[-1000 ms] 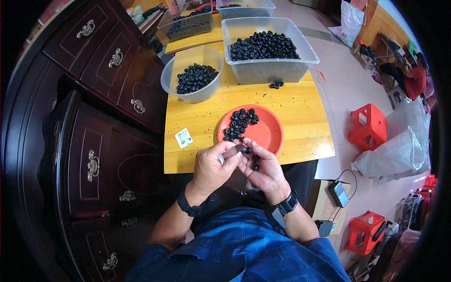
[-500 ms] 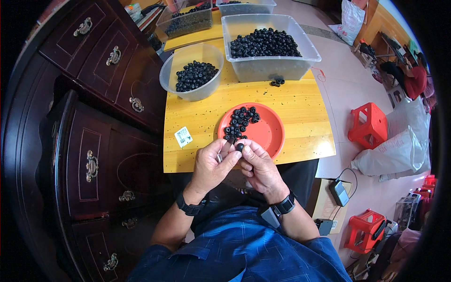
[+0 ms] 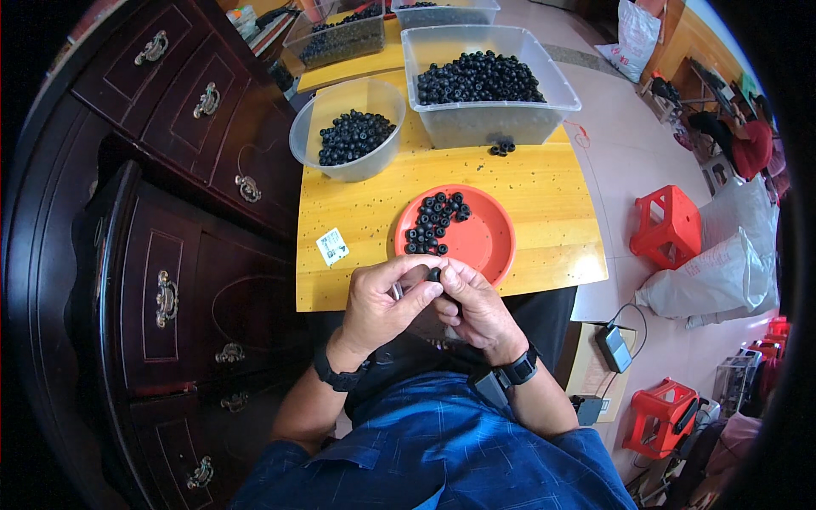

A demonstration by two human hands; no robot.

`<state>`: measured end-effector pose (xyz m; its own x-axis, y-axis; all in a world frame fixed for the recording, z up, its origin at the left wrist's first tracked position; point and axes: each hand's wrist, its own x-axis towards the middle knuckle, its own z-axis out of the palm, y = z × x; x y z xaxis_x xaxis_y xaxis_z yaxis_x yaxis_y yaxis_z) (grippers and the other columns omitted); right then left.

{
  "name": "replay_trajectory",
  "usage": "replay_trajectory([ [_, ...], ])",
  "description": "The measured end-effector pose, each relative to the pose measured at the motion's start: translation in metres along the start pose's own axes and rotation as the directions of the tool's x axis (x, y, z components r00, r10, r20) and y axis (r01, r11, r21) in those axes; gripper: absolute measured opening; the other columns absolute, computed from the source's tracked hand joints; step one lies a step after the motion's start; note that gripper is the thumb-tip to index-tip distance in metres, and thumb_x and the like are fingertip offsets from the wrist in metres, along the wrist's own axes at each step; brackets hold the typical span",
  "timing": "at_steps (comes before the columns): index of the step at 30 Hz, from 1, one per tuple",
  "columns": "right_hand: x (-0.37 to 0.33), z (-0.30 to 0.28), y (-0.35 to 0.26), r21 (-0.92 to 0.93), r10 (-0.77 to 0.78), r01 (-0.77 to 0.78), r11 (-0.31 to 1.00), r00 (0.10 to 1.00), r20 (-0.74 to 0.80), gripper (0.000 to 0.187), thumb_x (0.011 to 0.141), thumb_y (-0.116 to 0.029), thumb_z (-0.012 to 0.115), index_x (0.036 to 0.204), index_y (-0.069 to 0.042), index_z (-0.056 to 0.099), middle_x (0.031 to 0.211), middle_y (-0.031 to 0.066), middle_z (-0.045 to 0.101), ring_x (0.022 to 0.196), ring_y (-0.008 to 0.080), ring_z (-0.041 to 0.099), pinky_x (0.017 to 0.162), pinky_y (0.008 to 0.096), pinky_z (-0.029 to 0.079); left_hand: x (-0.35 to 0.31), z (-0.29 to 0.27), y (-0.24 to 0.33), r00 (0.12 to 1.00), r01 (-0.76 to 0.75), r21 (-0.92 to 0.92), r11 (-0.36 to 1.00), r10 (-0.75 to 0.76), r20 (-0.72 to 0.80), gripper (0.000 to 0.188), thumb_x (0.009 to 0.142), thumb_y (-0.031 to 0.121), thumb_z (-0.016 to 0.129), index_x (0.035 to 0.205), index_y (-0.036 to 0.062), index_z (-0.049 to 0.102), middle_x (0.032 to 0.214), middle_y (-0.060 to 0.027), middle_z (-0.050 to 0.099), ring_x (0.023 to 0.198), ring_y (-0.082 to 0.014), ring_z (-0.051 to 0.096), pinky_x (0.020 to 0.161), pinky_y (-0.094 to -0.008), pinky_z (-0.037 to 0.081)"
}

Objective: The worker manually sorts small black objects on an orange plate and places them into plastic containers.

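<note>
Over the near edge of a red plate (image 3: 486, 223), my two hands meet at the fingertips. My right hand (image 3: 474, 308) is closed, pinching a small round black part (image 3: 434, 274) between thumb and forefinger. My left hand (image 3: 380, 299) is also closed, its fingertips against the same part. A slim silvery piece (image 3: 397, 290) shows between the left fingers; most of it is hidden, so its kind is unclear. On the plate's left side lie several black ring-shaped parts (image 3: 439, 217) with holes through them.
Behind the plate stand a round clear tub (image 3: 299, 151) and a large clear bin (image 3: 476, 127), both holding black parts. A few parts (image 3: 503, 148) and dark crumbs lie on the yellow table (image 3: 544, 217), with a white label (image 3: 332, 246). Dark cabinets (image 3: 225, 306) border the left; red stools (image 3: 665, 228) stand right.
A dark, narrow blade-like tip that stuck up by the left fingertips is out of sight now. The black part has shifted slightly down, and both hands stay together.
</note>
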<state>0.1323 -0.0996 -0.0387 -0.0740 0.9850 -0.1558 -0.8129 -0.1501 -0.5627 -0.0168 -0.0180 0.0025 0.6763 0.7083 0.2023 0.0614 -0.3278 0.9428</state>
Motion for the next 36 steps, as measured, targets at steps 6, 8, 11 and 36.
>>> replay_trajectory([
  [6, -0.001, 0.003, -0.001, 0.083, 0.003, -0.003, 0.997, 1.0, -0.005, 0.029, 0.101, -0.033, 0.055, 0.112, -0.007, 0.059, 0.084, -0.0046, 0.054, 0.062, 0.0012, 0.04, 0.05, 0.0145, 0.034, 0.002, 0.012, -0.005, 0.938, -0.283, 0.225, 0.932, 0.318, -0.138, 0.031, 0.08, -0.004, 0.075, 0.11, 0.0034, 0.07, 0.069, -0.0028, 0.061, 0.058, -0.0071, 0.055, 0.053, -0.0243, 0.044],
  [8, -0.001, 0.001, 0.0, 0.078, -0.007, 0.007, 0.997, 1.0, 0.001, 0.03, 0.101, -0.034, 0.055, 0.114, -0.007, 0.059, 0.084, -0.0044, 0.054, 0.062, 0.0014, 0.041, 0.05, 0.0147, 0.034, 0.002, 0.013, 0.0, 0.932, -0.294, 0.257, 0.921, 0.336, -0.137, 0.031, 0.079, -0.004, 0.076, 0.109, 0.0037, 0.071, 0.07, -0.0036, 0.062, 0.057, -0.0076, 0.055, 0.052, -0.0239, 0.044],
  [11, -0.001, -0.001, 0.0, 0.087, -0.004, 0.005, 0.996, 1.0, -0.007, 0.03, 0.101, -0.034, 0.055, 0.113, -0.007, 0.059, 0.084, -0.004, 0.054, 0.061, 0.0015, 0.041, 0.049, 0.0149, 0.034, 0.003, 0.014, 0.001, 0.922, -0.31, 0.285, 0.907, 0.361, -0.143, 0.03, 0.078, -0.005, 0.076, 0.106, 0.0039, 0.071, 0.07, -0.0039, 0.062, 0.056, -0.0073, 0.054, 0.051, -0.0228, 0.043],
  [36, 0.002, -0.014, -0.002, -0.006, -0.041, 0.041, 0.999, 0.999, 0.0, 0.036, 0.098, -0.041, 0.057, 0.105, -0.006, 0.061, 0.083, -0.0028, 0.057, 0.058, 0.0022, 0.04, 0.047, 0.0154, 0.032, 0.011, -0.004, 0.01, 0.989, -0.02, 0.234, 0.972, -0.016, 0.149, 0.022, 0.09, 0.021, 0.07, 0.095, 0.0005, 0.064, 0.077, -0.0096, 0.068, 0.065, -0.0155, 0.065, 0.061, -0.028, 0.05],
])
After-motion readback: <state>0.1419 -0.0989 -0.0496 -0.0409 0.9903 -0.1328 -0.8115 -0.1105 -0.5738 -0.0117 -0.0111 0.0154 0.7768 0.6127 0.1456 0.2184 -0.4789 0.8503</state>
